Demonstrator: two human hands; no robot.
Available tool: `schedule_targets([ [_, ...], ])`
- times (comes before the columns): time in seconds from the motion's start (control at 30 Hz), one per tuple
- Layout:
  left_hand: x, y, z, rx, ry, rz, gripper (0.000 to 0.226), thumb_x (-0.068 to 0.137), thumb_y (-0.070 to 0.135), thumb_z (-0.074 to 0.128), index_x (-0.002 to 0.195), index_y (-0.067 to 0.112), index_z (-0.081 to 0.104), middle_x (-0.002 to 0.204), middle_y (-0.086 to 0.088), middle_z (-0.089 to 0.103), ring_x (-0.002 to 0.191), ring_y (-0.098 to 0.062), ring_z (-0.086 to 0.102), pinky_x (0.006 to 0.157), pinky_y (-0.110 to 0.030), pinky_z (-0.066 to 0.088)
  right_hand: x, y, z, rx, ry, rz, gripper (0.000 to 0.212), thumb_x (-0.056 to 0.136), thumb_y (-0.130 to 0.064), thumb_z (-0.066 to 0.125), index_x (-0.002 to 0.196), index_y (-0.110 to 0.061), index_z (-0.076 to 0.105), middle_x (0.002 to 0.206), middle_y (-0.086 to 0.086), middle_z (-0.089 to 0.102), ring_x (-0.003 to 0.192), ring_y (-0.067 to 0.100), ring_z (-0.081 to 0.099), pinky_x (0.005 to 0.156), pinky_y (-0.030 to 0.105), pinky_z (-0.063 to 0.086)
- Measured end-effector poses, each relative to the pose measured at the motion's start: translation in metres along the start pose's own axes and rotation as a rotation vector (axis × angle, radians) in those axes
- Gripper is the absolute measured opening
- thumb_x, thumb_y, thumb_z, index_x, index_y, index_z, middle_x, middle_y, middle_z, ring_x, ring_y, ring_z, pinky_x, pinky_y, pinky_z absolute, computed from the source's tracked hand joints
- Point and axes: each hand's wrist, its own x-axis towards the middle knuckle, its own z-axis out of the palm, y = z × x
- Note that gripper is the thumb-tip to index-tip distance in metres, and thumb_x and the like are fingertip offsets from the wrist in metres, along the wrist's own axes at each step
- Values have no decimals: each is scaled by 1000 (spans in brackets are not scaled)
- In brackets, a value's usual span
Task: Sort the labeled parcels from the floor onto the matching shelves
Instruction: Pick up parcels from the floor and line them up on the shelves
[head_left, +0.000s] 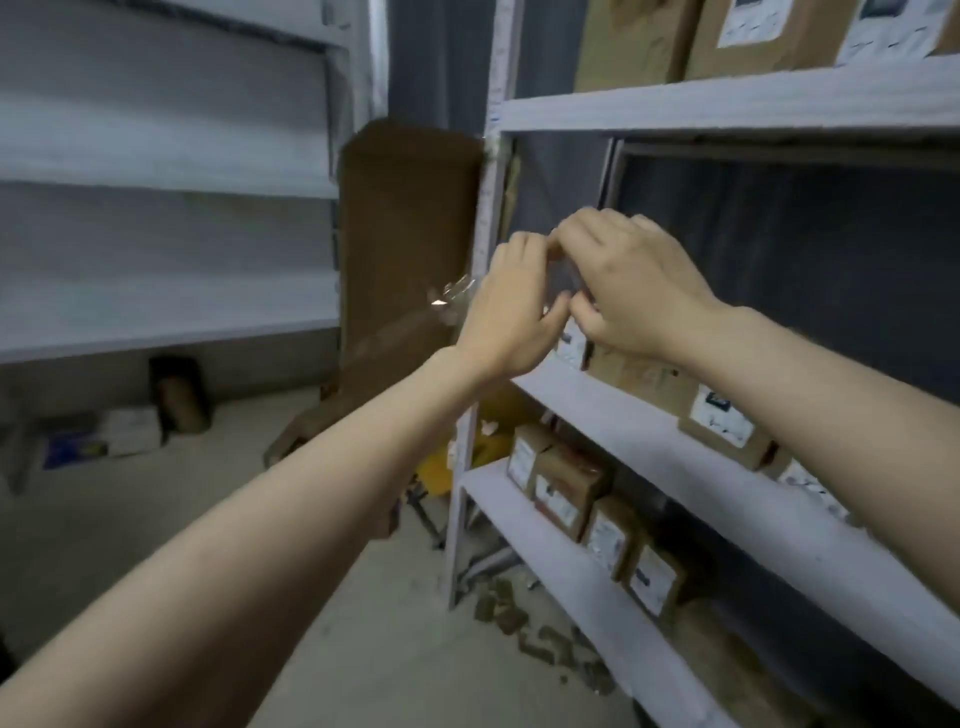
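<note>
Two arms reach forward; left hand (511, 304) and right hand (631, 283) meet over the middle shelf (597, 415), fingers curled, whether holding anything, cannot tell. Parcels (636, 375): three on that shelf, four visible on the lower shelf (519, 525), three above.

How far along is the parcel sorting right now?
Done: labelled boxes already line the top shelf, middle shelf and lower shelf. In hand: left hand and right hand meet above the middle shelf's left end; blur hides whether the fingers hold anything. Left: a white box and a brown parcel on the floor by the other rack.
</note>
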Motion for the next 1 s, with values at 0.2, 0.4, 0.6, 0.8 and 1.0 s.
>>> schedule_targets([
  [0.2, -134, -121, -103, 200, -150, -337, 29, 92, 30, 48, 109, 7, 51, 106, -10, 55, 95, -27, 49, 82, -46, 45, 55, -178, 82, 300, -128, -85, 35, 80, -16, 58, 113, -10, 53, 117, 12, 54, 105, 33, 53, 86, 44, 43],
  [0.4, -280, -193, -219, 453, -317, -656, 34, 98, 34, 46, 121, 9, 52, 120, -12, 53, 111, -31, 50, 92, -47, 43, 78, -361, 150, 655, -319, -178, 32, 89, -21, 56, 121, -17, 50, 127, 8, 48, 112, 28, 52, 88, 44, 48],
  [0.6, -421, -224, -309, 605, -415, -993, 39, 99, 41, 45, 125, 13, 51, 124, -12, 50, 117, -33, 48, 94, -44, 41, 74, -516, 186, 770, -559, -442, 51, 89, -26, 60, 137, -18, 43, 143, 11, 36, 128, 33, 44, 101, 38, 39],
  [0.8, -583, -218, -360, 643, -440, -1476, 42, 100, 42, 42, 121, 7, 50, 124, -16, 48, 115, -37, 48, 97, -45, 42, 38, -644, 238, 863, -793, -615, 54, 87, -26, 64, 136, -16, 43, 142, 11, 36, 126, 34, 46, 99, 39, 43],
  [1.0, -719, -182, -389, 708, -467, -1884, 48, 98, 45, 46, 130, 8, 47, 132, -15, 46, 119, -34, 49, 97, -43, 44, -14, -743, 299, 852, -965, -670, 54, 89, -27, 62, 139, -16, 43, 141, 8, 36, 119, 30, 52, 95, 34, 43],
])
